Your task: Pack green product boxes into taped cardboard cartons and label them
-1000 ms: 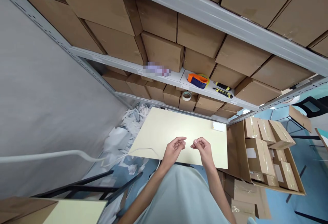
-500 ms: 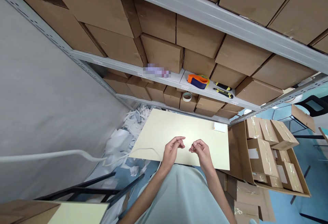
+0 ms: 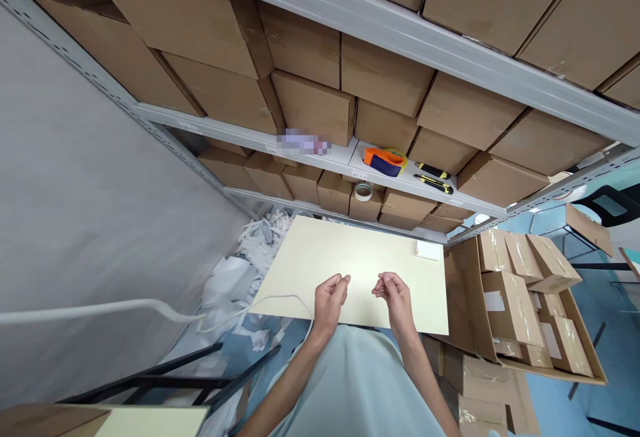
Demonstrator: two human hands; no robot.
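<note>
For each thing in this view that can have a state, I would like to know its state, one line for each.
Left hand: fingers curled in, above the table
Right hand: fingers partly curled, grip unclear
Large carton: open, packed with boxes
Boxes inside it: closed with tape
Cutters: lying on the shelf, blades too small to judge
Waste paper: loose, crumpled
Cable: slack

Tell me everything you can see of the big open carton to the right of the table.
The carton looks like plain brown cardboard, open-topped, with straight walls. It stands beside the right end of the pale table; whether they touch is unclear. Smaller taped boxes fill it, some leaning, at least two with white labels. Neither hand touches it. Its base is hidden.
</note>
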